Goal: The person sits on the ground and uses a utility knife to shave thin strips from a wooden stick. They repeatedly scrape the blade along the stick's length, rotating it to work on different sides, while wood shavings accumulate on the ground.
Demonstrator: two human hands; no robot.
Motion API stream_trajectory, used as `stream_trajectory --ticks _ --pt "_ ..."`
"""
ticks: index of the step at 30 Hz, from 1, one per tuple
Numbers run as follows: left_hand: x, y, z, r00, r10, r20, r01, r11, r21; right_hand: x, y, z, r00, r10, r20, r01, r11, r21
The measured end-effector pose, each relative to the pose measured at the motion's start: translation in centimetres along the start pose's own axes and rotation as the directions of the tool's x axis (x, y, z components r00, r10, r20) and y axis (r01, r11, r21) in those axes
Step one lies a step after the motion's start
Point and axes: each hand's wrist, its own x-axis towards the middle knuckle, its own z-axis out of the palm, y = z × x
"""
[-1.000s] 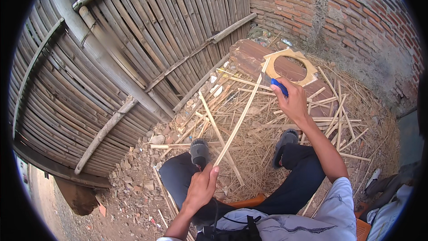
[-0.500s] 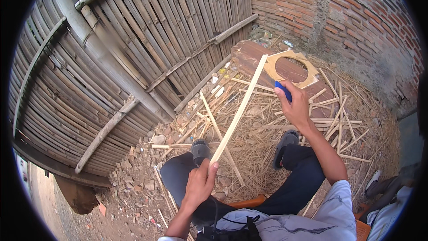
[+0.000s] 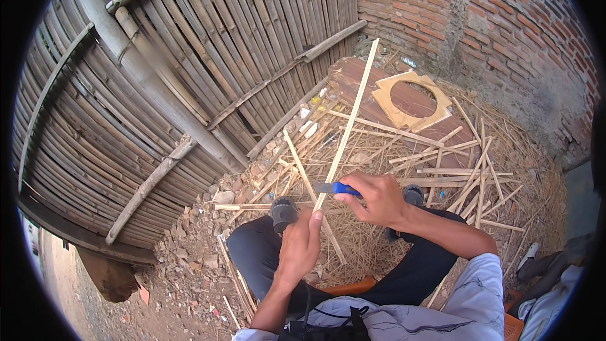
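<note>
My left hand (image 3: 299,247) is closed around the lower end of a long, pale bamboo strip (image 3: 351,122), which slants up and away from me. In my right hand (image 3: 377,199) is a blue-handled utility knife (image 3: 346,189), its fingers wrapped round the handle. The knife's blade lies across the strip, just above my left thumb. Whether the blade has cut into it I cannot tell. Below the strip, loose bamboo strips (image 3: 314,194) lie on straw and shavings between my feet.
A brown board (image 3: 351,78) lies ahead, with a flat wooden piece (image 3: 383,102) with a round hole on it. More strips (image 3: 482,170) are scattered at right. A bamboo fence (image 3: 208,44) stands left, a brick wall (image 3: 416,9) behind. Another person's leg (image 3: 544,264) shows at lower right.
My right hand has come down and toward me, bringing the knife from beside the holed piece onto the strip. My left hand has risen slightly, and the strip reaches farther away and stands steeper.
</note>
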Motion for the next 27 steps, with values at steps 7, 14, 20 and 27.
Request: stream_trajectory --ticks 7,14,20,27 --pt "-0.2 -0.5 0.7 1.000 -0.008 -0.024 0.011 0.994 0.105 0.0 0.7 0.0 0.998 0.048 0.029 -0.046 0.997 -0.059" --pt "-0.3 -0.7 0.5 0.999 -0.006 -0.032 0.010 0.993 0.117 0.6 2.3 -0.6 0.998 0.065 -0.027 -0.067 0.993 -0.100" --pt "-0.6 -1.3 -0.1 0.999 -0.034 0.002 0.033 0.986 0.162 1.2 3.3 -1.5 0.985 0.151 -0.086 -0.162 0.977 -0.139" --pt "-4.0 -2.7 -0.9 0.991 -0.079 0.109 0.061 0.985 0.162 1.9 10.1 -5.4 0.904 0.291 -0.315 -0.367 0.905 -0.216"
